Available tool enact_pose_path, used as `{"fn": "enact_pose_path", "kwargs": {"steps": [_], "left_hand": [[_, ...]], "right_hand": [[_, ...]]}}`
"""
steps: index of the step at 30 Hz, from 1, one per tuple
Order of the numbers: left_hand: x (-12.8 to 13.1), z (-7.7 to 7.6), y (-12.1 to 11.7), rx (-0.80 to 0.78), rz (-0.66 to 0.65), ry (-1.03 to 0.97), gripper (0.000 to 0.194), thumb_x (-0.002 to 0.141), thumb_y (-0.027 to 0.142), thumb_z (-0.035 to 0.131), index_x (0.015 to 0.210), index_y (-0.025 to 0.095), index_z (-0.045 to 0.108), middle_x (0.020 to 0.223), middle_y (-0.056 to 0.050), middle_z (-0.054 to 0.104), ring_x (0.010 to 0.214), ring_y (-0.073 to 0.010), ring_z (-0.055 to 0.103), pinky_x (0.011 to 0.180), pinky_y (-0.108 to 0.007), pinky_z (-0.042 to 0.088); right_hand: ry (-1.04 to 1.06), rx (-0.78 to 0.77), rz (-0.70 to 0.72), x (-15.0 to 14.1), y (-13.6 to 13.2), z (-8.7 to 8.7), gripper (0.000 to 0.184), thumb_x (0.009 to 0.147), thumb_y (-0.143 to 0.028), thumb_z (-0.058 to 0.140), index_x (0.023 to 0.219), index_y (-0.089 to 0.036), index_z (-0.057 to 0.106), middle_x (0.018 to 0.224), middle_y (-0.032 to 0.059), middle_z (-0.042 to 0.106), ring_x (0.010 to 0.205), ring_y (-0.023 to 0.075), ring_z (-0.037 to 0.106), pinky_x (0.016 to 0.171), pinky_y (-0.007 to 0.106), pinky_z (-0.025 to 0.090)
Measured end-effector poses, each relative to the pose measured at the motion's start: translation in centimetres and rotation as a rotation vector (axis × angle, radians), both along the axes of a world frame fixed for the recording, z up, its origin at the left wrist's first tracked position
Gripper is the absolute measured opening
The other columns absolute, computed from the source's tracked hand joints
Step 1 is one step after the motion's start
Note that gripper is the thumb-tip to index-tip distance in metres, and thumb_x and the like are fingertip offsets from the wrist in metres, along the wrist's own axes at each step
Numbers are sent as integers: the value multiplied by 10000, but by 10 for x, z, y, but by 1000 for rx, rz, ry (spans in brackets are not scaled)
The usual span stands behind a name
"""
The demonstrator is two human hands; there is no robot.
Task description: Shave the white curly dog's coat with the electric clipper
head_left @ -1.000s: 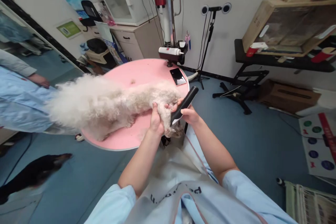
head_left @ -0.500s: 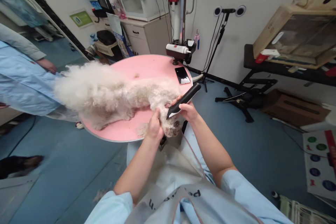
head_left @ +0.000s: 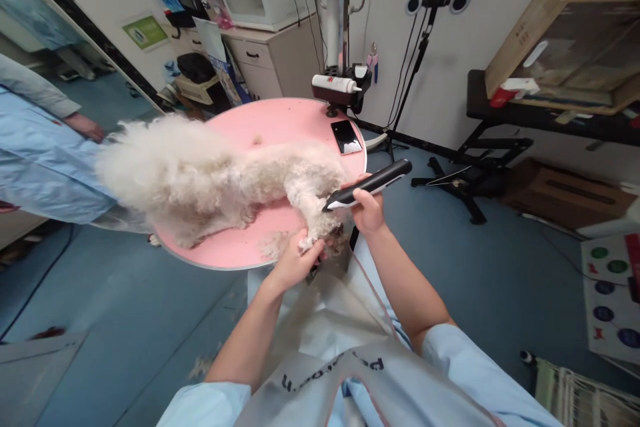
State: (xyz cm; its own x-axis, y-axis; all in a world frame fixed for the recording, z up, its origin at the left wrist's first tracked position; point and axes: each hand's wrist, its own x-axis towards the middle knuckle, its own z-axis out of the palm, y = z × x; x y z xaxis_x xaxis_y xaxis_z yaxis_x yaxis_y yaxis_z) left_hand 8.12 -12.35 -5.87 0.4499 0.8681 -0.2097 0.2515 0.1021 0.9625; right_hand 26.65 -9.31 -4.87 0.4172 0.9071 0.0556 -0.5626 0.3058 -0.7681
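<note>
A fluffy white dog (head_left: 210,177) lies on its side on a round pink grooming table (head_left: 280,127), with its hind leg stretched toward me. My left hand (head_left: 295,260) is closed around the dog's paw at the table's near edge. My right hand (head_left: 369,205) grips a black hair clipper (head_left: 370,185), whose blade end touches the leg just above the paw. A tuft of cut fur lies on the table beside my left hand.
A black phone (head_left: 346,136) lies at the table's far right. A white bottle (head_left: 334,84) sits in the tray on the table's pole. Another person in a blue gown (head_left: 45,153) stands at the left. A black stand (head_left: 450,180) and a wooden cabinet (head_left: 565,47) are at the right.
My left hand has slid down the leg from its middle to the paw. The clipper has swung from steeply tilted to nearly level, and its blade has moved up the leg.
</note>
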Motion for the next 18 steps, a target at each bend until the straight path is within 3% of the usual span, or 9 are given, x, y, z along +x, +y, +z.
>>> {"fn": "enact_pose_path", "kwargs": {"steps": [4, 7, 11, 13, 16, 18], "left_hand": [[-6, 0, 0, 16, -47, -10, 397, 791, 557, 635, 777, 172, 537, 658, -36, 647, 480, -123, 525, 462, -235, 379], [-9, -5, 2, 50, 14, -15, 419, 733, 579, 670, 689, 191, 520, 535, -8, 573, 441, -120, 460, 445, -237, 314], [-11, -6, 7, 209, 90, 9, 396, 755, 527, 639, 583, 204, 489, 472, 2, 492, 440, -116, 413, 476, -254, 274], [-11, -5, 10, 267, 88, 25, 385, 765, 495, 632, 565, 205, 479, 480, 3, 469, 459, -115, 396, 497, -261, 267], [-10, -3, 11, 284, 13, 50, 353, 789, 464, 604, 587, 203, 478, 517, 4, 461, 487, -119, 391, 523, -267, 275], [-11, -3, 10, 303, -43, 68, 306, 810, 439, 572, 634, 197, 504, 574, -8, 503, 531, -130, 427, 555, -269, 307]], "right_hand": [[-78, -82, 186, -6, -1, 0, 306, 576, -287, 694, 821, -232, 520, 647, -38, 693, 602, 183, 662, 558, 303, 544], [-111, -149, 322, -5, -4, -3, 310, 569, -278, 701, 825, -228, 533, 677, -32, 718, 574, 167, 648, 503, 267, 513], [-213, -183, 492, -2, -14, -5, 327, 536, -236, 753, 788, -207, 547, 615, -29, 690, 534, 146, 620, 496, 245, 496], [-111, -121, 324, 1, -16, -4, 329, 571, -261, 750, 816, -216, 536, 631, -34, 683, 562, 152, 635, 547, 267, 528], [68, 9, -100, 4, -9, -1, 303, 656, -322, 707, 868, -250, 503, 700, -52, 693, 632, 150, 660, 645, 292, 563], [26, 35, -181, 2, -3, 1, 298, 654, -317, 723, 857, -251, 515, 724, -49, 701, 656, 149, 660, 671, 292, 565]]}}
